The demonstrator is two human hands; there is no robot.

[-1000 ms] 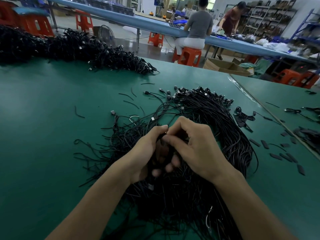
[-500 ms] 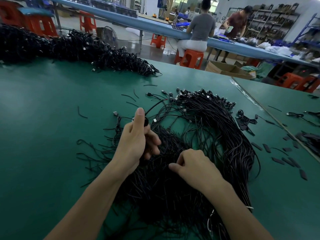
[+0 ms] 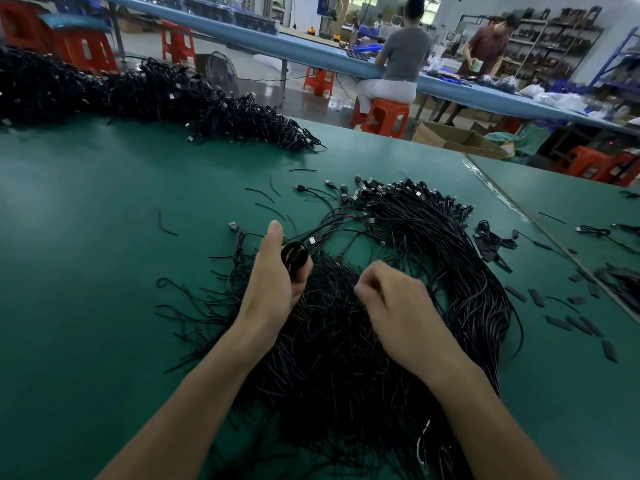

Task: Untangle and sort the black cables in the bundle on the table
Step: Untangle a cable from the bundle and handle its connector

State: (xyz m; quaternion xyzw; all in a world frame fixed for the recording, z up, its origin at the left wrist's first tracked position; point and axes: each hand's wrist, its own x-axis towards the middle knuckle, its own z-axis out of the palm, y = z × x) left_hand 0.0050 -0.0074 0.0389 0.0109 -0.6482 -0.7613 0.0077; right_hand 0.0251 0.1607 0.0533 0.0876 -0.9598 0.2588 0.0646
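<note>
The bundle of black cables (image 3: pixel 346 358) lies on the green bench (image 3: pixel 86 271), starting at its near edge and curving up the right side towards the middle, where the plug ends (image 3: pixel 408 192) fan out facing the far edge; loose strands straggle from its left side across the bench. The left hand (image 3: pixel 273 282) rests on the left flank of the bundle, thumb pointing straight up, its fingers (image 3: pixel 303 287) clamped round a small glossy black object (image 3: pixel 294 258); thin cables run from just beyond it towards the plugs. The right hand (image 3: pixel 398 306) sits just beside it over the heart of the bundle, its fingers (image 3: pixel 367 289) curled together and blurred; I cannot tell whether they pinch a strand. Short black pieces (image 3: pixel 561 322) are scattered towards the right edge; a second, larger heap of cables (image 3: pixel 138 91) stretches along the far edge from the far left corner.
</note>
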